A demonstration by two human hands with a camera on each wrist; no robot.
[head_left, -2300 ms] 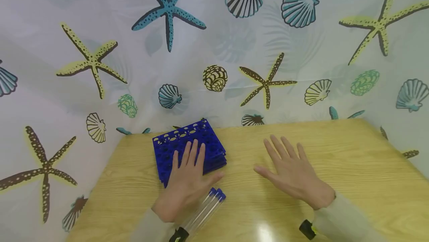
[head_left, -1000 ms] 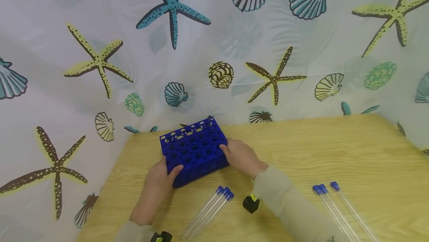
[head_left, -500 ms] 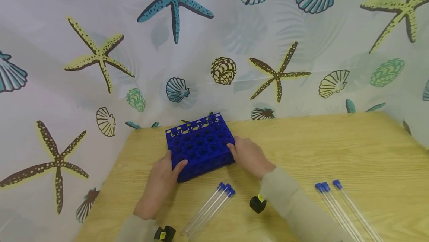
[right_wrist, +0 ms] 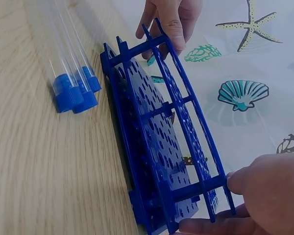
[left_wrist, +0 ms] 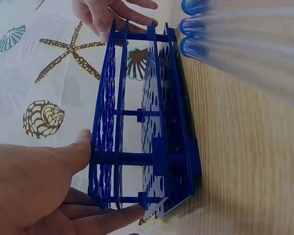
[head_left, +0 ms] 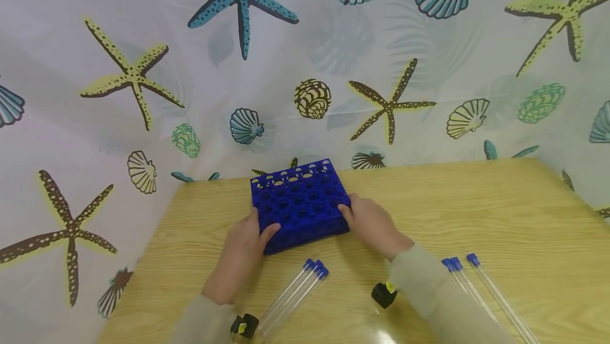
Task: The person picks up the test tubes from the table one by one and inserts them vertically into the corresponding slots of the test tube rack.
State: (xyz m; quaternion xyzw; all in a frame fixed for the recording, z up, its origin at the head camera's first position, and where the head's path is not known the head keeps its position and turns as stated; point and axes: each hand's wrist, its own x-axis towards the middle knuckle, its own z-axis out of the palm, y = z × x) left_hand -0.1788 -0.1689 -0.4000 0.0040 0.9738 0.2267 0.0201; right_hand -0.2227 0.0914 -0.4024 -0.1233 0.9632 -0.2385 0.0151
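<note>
A blue plastic rectangular rack [head_left: 302, 204], made of perforated layers with rows of round holes, is sitting slightly askew near the back of a pale wood-grain bench [head_left: 457, 201]; whether its whole underside is touching the wood cannot be told. The left hand [head_left: 240, 241] is gripping the rack's left end, its fingers partly open around the edge and its thumb lying over the near corner. The right hand [head_left: 374, 223] is holding the opposite end the same way, its fingers spanning the layers. Three clear tubes with blue caps [head_left: 293, 297] are lying side by side in front of the rack, caps pointing towards it. Beyond the right forearm, two matching tubes [head_left: 471, 285] are lying together, and a single capped tube [head_left: 504, 301] is lying just beside them. Behind, a white cloth printed with starfish and shells [head_left: 286, 58] is hanging.
</note>
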